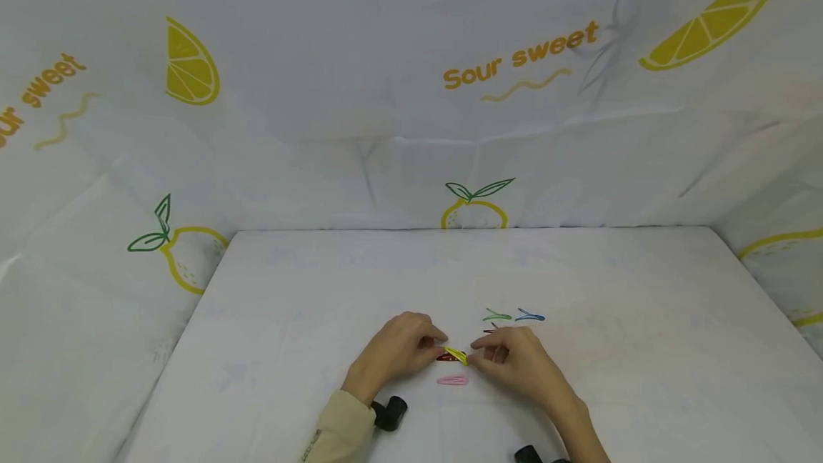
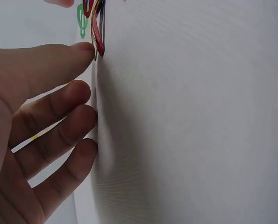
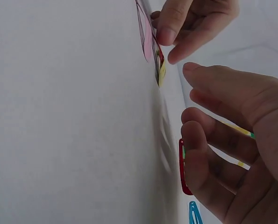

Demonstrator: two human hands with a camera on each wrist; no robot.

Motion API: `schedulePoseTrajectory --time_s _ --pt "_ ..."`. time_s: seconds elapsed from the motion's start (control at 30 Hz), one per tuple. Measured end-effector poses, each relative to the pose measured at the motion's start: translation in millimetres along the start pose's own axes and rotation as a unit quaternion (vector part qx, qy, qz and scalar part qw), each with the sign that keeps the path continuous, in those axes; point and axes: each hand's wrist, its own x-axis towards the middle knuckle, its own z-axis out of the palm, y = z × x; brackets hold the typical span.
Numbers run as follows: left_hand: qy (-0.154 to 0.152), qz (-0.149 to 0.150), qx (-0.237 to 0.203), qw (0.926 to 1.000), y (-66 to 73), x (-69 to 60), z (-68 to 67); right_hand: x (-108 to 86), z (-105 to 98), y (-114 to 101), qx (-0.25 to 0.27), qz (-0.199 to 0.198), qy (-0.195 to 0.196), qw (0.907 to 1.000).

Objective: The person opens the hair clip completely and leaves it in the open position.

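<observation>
In the head view a yellow hair clip [image 1: 457, 356] lies slantwise across a red clip [image 1: 444, 358], between the two hands. My left hand [image 1: 401, 349] is at its left end; the left wrist view shows this hand [image 2: 45, 112] with the thumb tip beside the clips and the other fingers loosely bent. At the right end is my right hand [image 1: 517, 366]. Seen from the right wrist, that hand [image 3: 237, 135] has relaxed, bent fingers, apart from the yellow clip [image 3: 162, 74]. A pink clip [image 1: 453, 380] lies just nearer the front.
Behind my right hand lie a green clip [image 1: 497, 316] and a blue clip [image 1: 530, 316], with a dark red one [image 1: 490, 331] partly hidden by the fingers. The white table [image 1: 289, 291] meets a lemon-printed cloth [image 1: 321, 127] at its back and sides.
</observation>
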Motion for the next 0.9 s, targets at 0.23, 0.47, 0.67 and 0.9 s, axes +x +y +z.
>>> schedulePoseTrajectory --time_s 0.23,0.47,0.67,0.9 --pt "-0.014 -0.002 0.019 0.9997 1.4 2.1 0.6 1.7 7.7 -7.6 -0.023 0.022 -0.020 0.9993" --pt "-0.024 -0.011 0.022 0.9994 3.5 4.1 -0.3 3.0 11.8 -10.3 -0.043 0.033 -0.021 0.9983" --pt "-0.029 -0.015 0.018 0.9993 5.3 5.1 1.0 3.6 12.9 -10.3 -0.048 0.023 -0.017 0.9984" --pt "-0.023 -0.016 0.016 0.9995 6.1 5.1 3.4 4.2 14.0 -8.2 -0.041 0.018 -0.016 0.9988"
